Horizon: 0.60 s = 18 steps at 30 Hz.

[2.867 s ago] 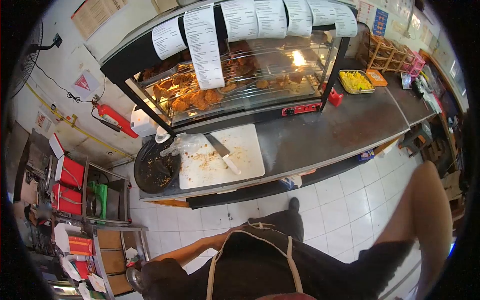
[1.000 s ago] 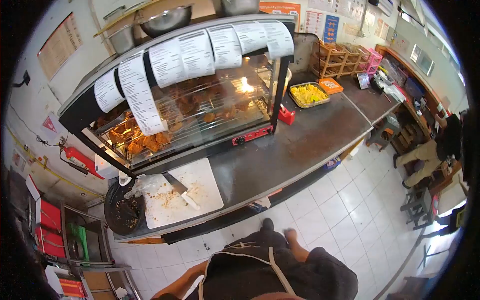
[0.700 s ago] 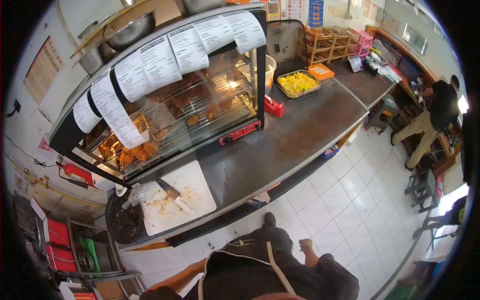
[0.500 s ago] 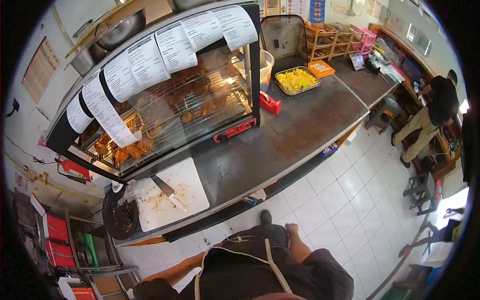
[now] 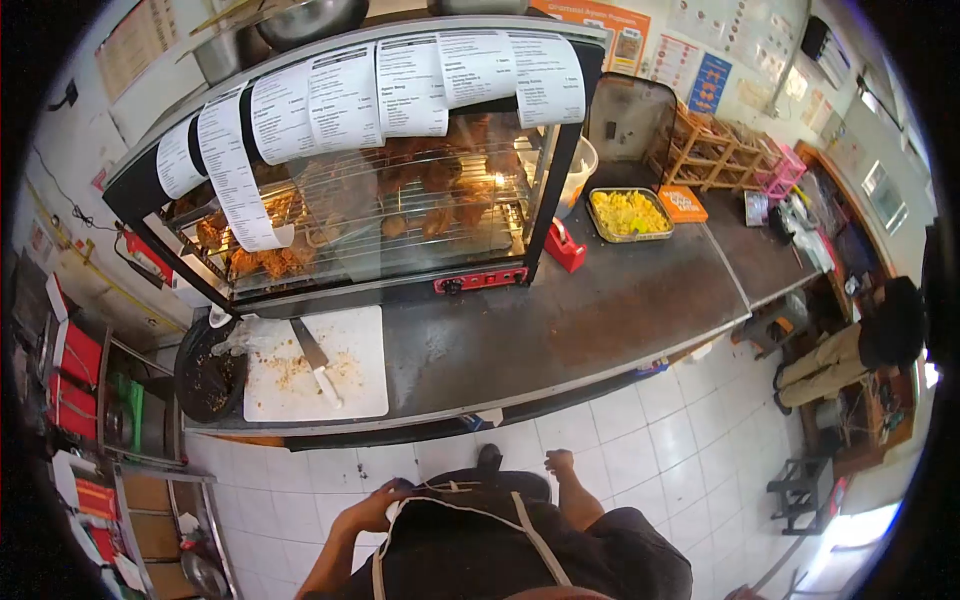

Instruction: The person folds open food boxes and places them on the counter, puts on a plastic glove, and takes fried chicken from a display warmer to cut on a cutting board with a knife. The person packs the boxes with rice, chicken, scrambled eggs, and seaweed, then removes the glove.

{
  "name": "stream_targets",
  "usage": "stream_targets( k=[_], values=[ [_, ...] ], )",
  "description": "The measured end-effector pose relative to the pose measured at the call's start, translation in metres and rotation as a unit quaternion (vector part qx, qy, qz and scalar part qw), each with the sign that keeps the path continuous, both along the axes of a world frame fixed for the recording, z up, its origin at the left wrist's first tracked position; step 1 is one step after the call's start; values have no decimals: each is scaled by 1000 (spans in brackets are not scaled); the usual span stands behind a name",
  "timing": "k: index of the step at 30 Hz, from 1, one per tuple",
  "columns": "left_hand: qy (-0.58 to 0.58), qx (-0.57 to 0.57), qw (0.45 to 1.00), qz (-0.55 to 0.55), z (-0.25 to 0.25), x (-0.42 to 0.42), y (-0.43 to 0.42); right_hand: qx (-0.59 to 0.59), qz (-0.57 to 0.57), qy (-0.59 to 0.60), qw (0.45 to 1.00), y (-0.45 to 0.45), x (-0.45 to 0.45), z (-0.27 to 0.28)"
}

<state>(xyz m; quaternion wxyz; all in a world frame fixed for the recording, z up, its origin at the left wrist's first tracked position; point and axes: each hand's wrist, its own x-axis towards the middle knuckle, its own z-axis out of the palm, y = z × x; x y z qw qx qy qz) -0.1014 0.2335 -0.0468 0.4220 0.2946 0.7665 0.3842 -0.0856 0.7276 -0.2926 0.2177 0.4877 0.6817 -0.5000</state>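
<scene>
My left hand [image 5: 378, 506] is at the left side of my dark apron [image 5: 460, 540], touching it near the waist; its fingers are partly hidden and small in view. Out over the floor on the other side hangs my right hand [image 5: 560, 462], with fingers curled in and nothing visible in them. Ahead of me, a knife [image 5: 314, 355] with a white handle lies on a crumb-covered white cutting board [image 5: 360, 380]. Left of the board are a crumpled clear plastic bag [image 5: 250, 335] and a dark round tray [image 5: 205, 375] with crumbs.
A glass warming cabinet [image 5: 485, 282] of fried food stands on the dark counter [image 5: 470, 350], paper slips [image 5: 345, 95] along its top. Farther right are a red tape dispenser [image 5: 565, 248], a tray of yellow food [image 5: 650, 236] and an orange box [image 5: 684, 203]. A person [image 5: 840, 350] stands near a stool [image 5: 803, 490].
My view has turned and shifted, so the cabinet and counter sit differently in frame. My left hand has come up to the apron's waist. The person at the right appears farther down.
</scene>
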Motion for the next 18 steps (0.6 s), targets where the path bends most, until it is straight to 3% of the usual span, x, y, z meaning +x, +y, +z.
stream_targets(
  k=[1,3,4,6,8,9,10,11,12,13,14,15,16,17,18],
  values=[
    [15,10,1000,26,9,-2,2,-23,-50,12,998,2,5,1],
    [-44,50,971,230,47,1,10,-50,-30,13,998,11,11,-16],
    [-101,84,899,419,61,2,12,-50,-27,3,998,8,11,-11],
    [-30,118,858,499,7,-8,-17,-47,-6,-8,999,4,3,-9],
    [-84,97,738,663,-36,-15,-25,-48,14,-25,998,-6,5,-12],
    [-39,-14,736,675,-102,-9,-50,-73,10,-13,997,-11,1,-11],
    [46,-182,794,578,-163,0,-65,-94,5,5,996,-13,-9,-7],
    [136,-346,805,462,-210,7,-74,-112,-17,34,993,-20,-15,2],
    [147,-386,842,345,-233,7,-64,-106,-23,29,994,-28,-25,8],
    [183,-325,909,187,-248,4,-46,-122,-34,53,990,-35,-31,21],
    [251,-232,938,60,-253,-2,-24,-139,-47,78,986,-38,-37,34],
    [353,-113,929,-18,-245,-6,7,-138,-55,82,985,-41,-45,38],
    [160,-88,978,102,-265,-7,10,-134,-56,103,984,-45,-47,40],
    [-14,-51,966,253,-249,-14,27,-129,-56,120,983,-48,-44,38],
    [-60,-73,946,311,-220,-19,46,-129,-62,116,983,-50,-37,35]
  ],
)
